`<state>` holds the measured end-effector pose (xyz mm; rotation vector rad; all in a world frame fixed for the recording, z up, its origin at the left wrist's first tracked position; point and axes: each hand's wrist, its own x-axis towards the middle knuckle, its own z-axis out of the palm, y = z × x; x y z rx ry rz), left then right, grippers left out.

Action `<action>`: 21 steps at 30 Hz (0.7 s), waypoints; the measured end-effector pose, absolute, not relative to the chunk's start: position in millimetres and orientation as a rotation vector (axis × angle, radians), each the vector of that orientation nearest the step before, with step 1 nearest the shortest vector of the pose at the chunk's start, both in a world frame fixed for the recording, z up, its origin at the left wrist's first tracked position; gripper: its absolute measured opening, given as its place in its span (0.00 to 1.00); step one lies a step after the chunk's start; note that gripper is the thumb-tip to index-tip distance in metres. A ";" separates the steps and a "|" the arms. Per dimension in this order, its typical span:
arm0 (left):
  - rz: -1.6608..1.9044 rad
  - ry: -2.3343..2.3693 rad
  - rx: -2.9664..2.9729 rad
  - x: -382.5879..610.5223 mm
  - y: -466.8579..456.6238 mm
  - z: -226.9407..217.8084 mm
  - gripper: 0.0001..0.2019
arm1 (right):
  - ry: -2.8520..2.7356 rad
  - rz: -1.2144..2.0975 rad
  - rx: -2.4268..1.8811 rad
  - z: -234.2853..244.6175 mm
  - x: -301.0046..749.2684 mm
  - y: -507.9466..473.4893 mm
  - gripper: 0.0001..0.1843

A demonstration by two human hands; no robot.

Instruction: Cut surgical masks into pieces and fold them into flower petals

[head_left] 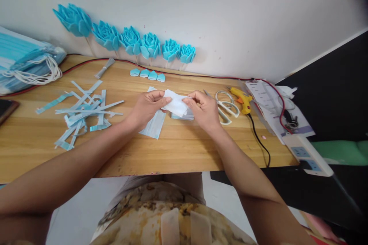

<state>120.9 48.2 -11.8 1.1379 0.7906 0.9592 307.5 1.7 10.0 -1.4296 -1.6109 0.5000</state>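
Between my two hands, above the table, is a small white sheet of mask fabric [176,103]. My left hand [149,107] pinches its left edge between thumb and fingers. On the opposite edge, my right hand [202,109] has a similar pinch. Below my left hand lies a flat pale blue mask piece [153,127]. A small stack of cut pieces [186,116] rests under the held sheet, partly hidden by it. White-handled scissors [228,109] lie just right of my right hand.
Blue fabric flowers [130,40] on sticks lean along the wall, with several folded petals [148,74] before them. Cut strips [83,113] lie at left near packed masks [28,59] and a phone [7,110]. At right are a yellow glue gun [243,99] and a power strip [309,155].
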 end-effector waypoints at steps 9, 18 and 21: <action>1.009 0.761 1.012 120.5 52.7 -14.1 0.12 | -1.460 0.655 -1.288 2.9 316.5 6.1 0.26; 0.986 0.703 0.919 119.9 51.9 -12.1 0.15 | -1.433 0.689 -1.288 -0.7 310.8 8.0 0.08; 0.974 0.695 0.904 120.1 51.5 -12.9 0.16 | -1.444 0.652 -1.313 -3.2 311.8 8.5 0.07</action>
